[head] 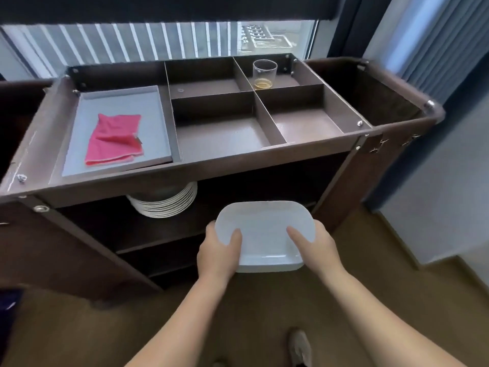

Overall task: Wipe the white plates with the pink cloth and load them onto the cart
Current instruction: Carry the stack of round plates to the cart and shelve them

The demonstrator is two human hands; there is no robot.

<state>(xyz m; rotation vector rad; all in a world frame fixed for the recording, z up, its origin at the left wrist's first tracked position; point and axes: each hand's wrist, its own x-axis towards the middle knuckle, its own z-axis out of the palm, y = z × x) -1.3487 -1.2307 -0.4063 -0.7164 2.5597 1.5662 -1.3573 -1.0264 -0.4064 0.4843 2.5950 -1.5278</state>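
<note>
A white rounded-rectangular plate (264,229) is held level in front of the brown cart's (238,160) lower shelf. My left hand (218,254) grips its left edge, thumb on top. My right hand (315,247) grips its right edge the same way. The pink cloth (113,139) lies folded on a grey tray (156,128) in the left of the cart's top. A stack of several round white plates (165,202) sits on the shelf under the top, partly hidden by the cart's front rail.
The cart top has several open brown compartments (219,133); a glass (264,74) with a little amber liquid stands in the back right one. A window and blue curtain (436,49) are behind. My shoe (300,345) is on the brown carpet below.
</note>
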